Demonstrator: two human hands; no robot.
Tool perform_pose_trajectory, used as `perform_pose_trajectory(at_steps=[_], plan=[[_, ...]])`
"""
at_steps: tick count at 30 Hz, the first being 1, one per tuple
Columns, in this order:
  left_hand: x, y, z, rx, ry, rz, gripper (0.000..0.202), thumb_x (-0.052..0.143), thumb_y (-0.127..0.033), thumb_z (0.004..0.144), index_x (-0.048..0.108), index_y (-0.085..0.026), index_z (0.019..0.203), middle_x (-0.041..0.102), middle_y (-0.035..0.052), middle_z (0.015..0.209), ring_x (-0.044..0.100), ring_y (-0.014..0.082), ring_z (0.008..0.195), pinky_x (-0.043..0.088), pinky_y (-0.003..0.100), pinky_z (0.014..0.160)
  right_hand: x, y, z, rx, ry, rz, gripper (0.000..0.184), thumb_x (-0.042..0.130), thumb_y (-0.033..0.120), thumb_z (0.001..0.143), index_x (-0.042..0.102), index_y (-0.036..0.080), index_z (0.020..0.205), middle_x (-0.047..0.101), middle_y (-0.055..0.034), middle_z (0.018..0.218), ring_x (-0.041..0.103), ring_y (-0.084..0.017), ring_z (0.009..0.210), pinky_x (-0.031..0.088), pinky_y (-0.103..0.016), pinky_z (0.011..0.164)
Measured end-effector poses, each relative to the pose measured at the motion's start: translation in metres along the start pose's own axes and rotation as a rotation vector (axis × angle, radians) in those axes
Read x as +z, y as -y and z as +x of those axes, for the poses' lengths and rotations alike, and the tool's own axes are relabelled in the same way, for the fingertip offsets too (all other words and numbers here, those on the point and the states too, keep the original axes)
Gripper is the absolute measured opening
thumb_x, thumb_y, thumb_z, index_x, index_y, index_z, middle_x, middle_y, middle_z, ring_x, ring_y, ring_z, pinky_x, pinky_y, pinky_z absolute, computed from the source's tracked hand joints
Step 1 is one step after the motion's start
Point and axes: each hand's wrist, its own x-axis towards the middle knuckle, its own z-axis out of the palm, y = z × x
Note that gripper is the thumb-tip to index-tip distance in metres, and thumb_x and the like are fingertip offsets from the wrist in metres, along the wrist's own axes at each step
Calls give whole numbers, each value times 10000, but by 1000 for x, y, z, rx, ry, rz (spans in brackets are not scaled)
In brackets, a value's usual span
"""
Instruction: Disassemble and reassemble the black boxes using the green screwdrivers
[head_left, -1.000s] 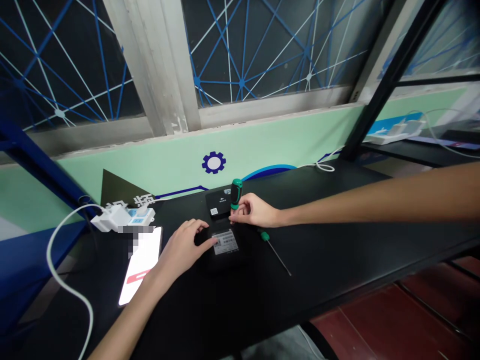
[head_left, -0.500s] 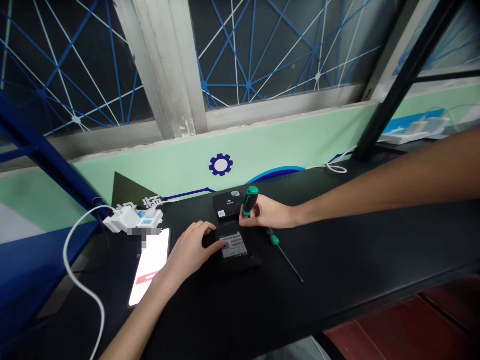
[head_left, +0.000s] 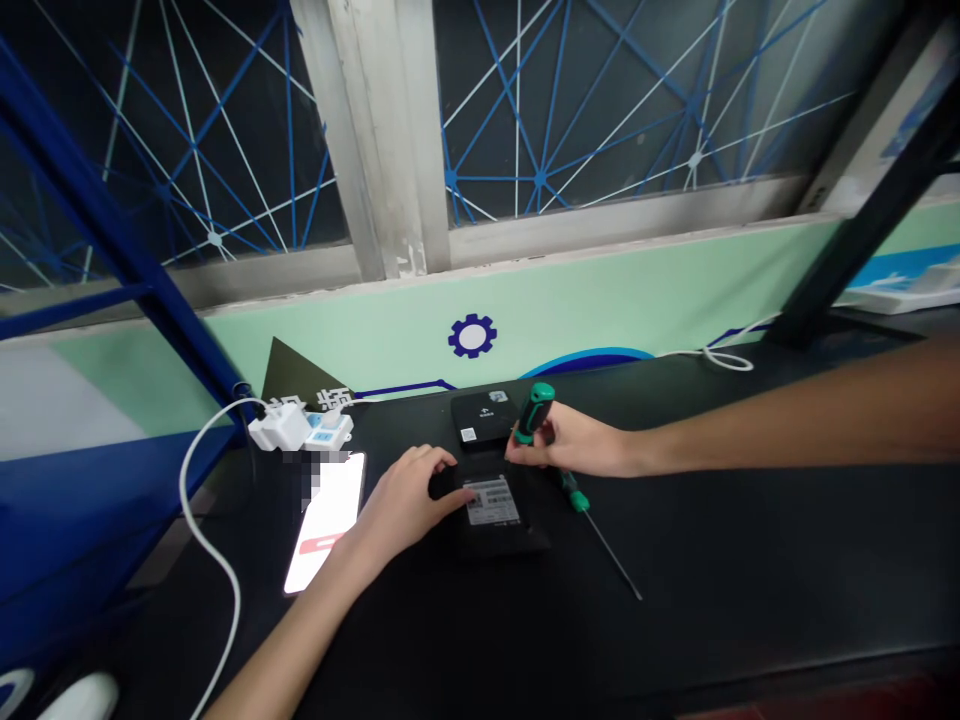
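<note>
My left hand (head_left: 409,500) lies with its fingers on the left side of a flat black box with a white label (head_left: 493,512), pressing it onto the black table (head_left: 675,600). My right hand (head_left: 574,442) is closed round the lower handle of a green and black screwdriver (head_left: 534,412), which stands tilted at the box's far right corner. A second black box (head_left: 484,417) lies just behind. A thin screwdriver with a green handle (head_left: 598,530) lies on the table under my right wrist.
A lit phone (head_left: 326,520) lies left of my left hand. Behind it sits a white power strip with a plug (head_left: 300,430) and a white cable (head_left: 206,540) looping off the table's left edge. A blue frame post (head_left: 150,290) stands left; a black post (head_left: 862,240) right.
The view has swung left, so everything sits further right in frame. My right hand has slid a little down the screwdriver handle; my left hand stays on the box.
</note>
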Motion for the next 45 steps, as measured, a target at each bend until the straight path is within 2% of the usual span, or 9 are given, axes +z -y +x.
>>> perform_pose_trajectory(at_steps=[4, 9, 12, 20, 27, 30, 36, 39, 45], plan=[[2, 4, 1, -8, 9, -11, 346, 663, -526, 859, 648, -251, 1068, 664, 37, 1018, 610, 254, 990, 480, 350, 804, 11, 7, 6, 64, 29, -9, 391, 827, 483, 657, 662, 133, 606, 607, -12, 537, 585, -145, 550, 415, -241, 487], [3, 5, 2, -32, 24, -14, 369, 645, -562, 856, 642, -253, 1057, 657, 36, 1004, 610, 265, 994, 476, 354, 805, 5, 8, 4, 141, 40, -11, 429, 872, 470, 591, 605, 138, 539, 610, -9, 565, 577, -136, 569, 413, -243, 510], [3, 5, 2, -27, 16, -9, 360, 637, -564, 855, 641, -258, 1046, 656, 33, 1005, 611, 267, 1000, 473, 354, 822, 4, 4, 2, 153, 14, 95, 411, 887, 426, 583, 593, 141, 542, 530, 40, 494, 521, -104, 522, 429, -239, 526], [3, 5, 4, -15, 9, 10, 353, 634, -559, 847, 647, -261, 1035, 663, 34, 992, 622, 264, 982, 475, 347, 816, 7, 5, 7, 201, 59, 221, 318, 891, 330, 553, 635, 146, 510, 652, -11, 584, 607, -149, 619, 484, -252, 553], [2, 4, 3, -25, 19, 21, 352, 625, -561, 857, 637, -270, 1055, 650, 31, 988, 615, 258, 955, 469, 341, 778, 3, 20, 6, 225, 78, 80, 171, 836, 254, 608, 717, 136, 570, 643, -8, 579, 552, -116, 575, 418, -224, 497], [2, 4, 2, -27, 25, 8, 349, 629, -553, 860, 635, -268, 1060, 651, 28, 996, 616, 253, 964, 472, 338, 783, 1, 27, 6, 281, 144, 17, 129, 792, 239, 661, 733, 137, 607, 601, 10, 535, 494, -90, 512, 386, -209, 446], [3, 5, 2, -20, 16, -4, 335, 649, -527, 859, 633, -258, 1058, 650, 33, 997, 609, 256, 977, 469, 340, 791, -3, 33, 7, 362, 222, -67, 276, 837, 393, 642, 726, 143, 675, 560, 15, 539, 540, -115, 556, 428, -192, 434], [2, 5, 2, -11, 20, 3, 309, 669, -493, 855, 635, -253, 1046, 647, 26, 977, 611, 248, 961, 467, 340, 802, -3, 35, 7, 356, 213, -104, 356, 822, 460, 655, 667, 141, 616, 558, 7, 546, 527, -107, 538, 436, -190, 437], [3, 5, 0, -6, 1, -8, 297, 680, -489, 849, 633, -261, 1032, 647, 18, 986, 609, 239, 971, 470, 337, 811, -3, 32, 5, 254, 167, -108, 333, 768, 387, 697, 575, 158, 552, 544, 19, 521, 536, -108, 533, 436, -197, 483]])
